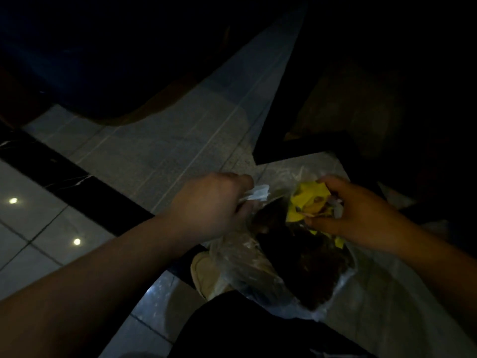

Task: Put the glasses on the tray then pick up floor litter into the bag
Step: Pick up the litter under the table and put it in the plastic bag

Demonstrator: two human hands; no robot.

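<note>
While left hand (211, 202) clenches the bag (247, 270) rim — right hand (361, 215) grasps yellow litter (307, 200).

Grey tiled floor (165, 151), black marble band (67, 174), pale shoe (206, 275)

It looked like a dim indoor public room, perhaps a lounge or eatery, though that could not be settled. The floor (160, 151) was polished tile with a black marble band (77, 179), ceiling lights glinted off it (13, 201), and dark furniture (309, 140) stood close.
</note>
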